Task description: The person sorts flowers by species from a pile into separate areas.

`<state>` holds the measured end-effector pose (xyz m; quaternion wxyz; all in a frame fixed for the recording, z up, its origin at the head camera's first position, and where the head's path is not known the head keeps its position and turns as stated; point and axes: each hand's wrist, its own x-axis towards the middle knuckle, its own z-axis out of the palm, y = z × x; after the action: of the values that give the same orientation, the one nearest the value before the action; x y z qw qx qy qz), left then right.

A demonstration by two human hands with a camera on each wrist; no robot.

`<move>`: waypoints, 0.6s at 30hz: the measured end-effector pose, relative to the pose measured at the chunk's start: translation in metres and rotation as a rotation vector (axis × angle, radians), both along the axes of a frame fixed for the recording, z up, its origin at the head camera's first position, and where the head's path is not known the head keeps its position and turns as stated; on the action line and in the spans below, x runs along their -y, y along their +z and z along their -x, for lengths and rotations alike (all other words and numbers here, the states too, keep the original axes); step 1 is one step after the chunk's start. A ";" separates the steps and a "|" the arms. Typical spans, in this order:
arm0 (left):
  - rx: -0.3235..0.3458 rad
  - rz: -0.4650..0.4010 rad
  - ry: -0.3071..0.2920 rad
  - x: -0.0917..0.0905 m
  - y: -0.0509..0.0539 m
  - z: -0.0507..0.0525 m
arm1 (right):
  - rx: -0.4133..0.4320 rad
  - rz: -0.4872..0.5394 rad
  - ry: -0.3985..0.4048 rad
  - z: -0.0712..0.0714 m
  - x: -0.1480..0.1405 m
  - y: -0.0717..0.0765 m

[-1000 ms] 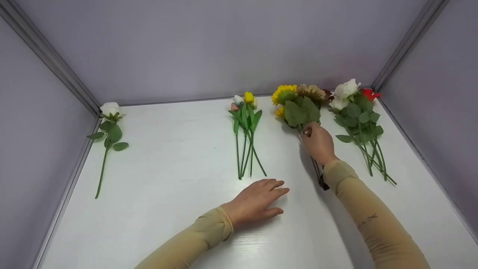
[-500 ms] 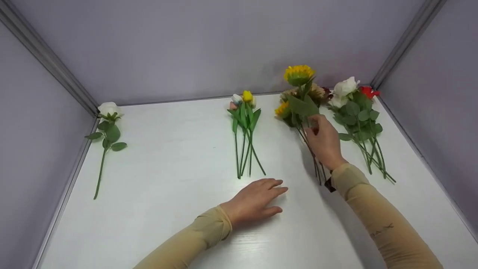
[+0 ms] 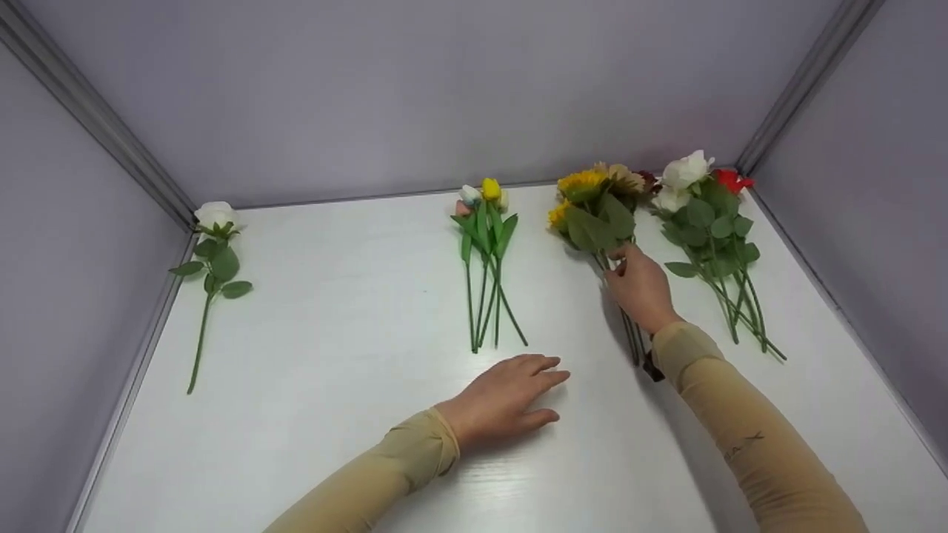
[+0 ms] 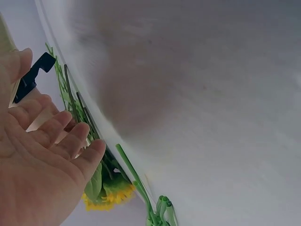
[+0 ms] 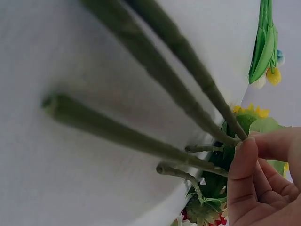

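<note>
My right hand pinches a sunflower by its stem, just below the large leaves. In the right wrist view, thumb and fingertips close on green stems; exactly how many they hold I cannot tell. Under and beside it lie another sunflower and beige blooms, their stems crossing. My left hand hovers or rests low over the table in front of the tulips, fingers spread and holding nothing. In the left wrist view the left palm shows with loosely bent fingers.
Several tulips lie mid-table. White roses and a red flower lie at the right, close to the sunflowers. A single white rose lies far left. Grey walls bound the white table.
The sunflower rose upright in my right hand half a second ago and now lies lowered back onto the bunch, slightly right of where it was. My left hand has stayed put.
</note>
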<state>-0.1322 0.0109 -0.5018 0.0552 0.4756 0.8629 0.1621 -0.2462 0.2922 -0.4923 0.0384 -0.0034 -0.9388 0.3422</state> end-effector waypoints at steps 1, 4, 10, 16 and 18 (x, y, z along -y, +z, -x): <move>0.003 0.002 0.001 0.000 0.000 0.000 | -0.001 0.001 -0.003 0.000 0.000 0.000; 0.011 0.003 0.003 -0.001 0.000 0.001 | 0.000 0.008 -0.008 0.000 0.000 0.001; 0.012 -0.005 -0.004 -0.001 0.000 0.001 | 0.001 0.008 0.002 -0.001 0.000 0.002; 0.006 -0.003 -0.003 -0.001 0.000 0.001 | -0.009 0.011 0.006 -0.002 0.000 0.002; -0.007 -0.003 -0.002 0.000 0.000 0.002 | -0.041 0.008 0.003 -0.002 0.000 0.003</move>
<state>-0.1340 0.0111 -0.5017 0.0518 0.4769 0.8624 0.1618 -0.2442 0.2921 -0.4893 0.0571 0.0047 -0.9364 0.3461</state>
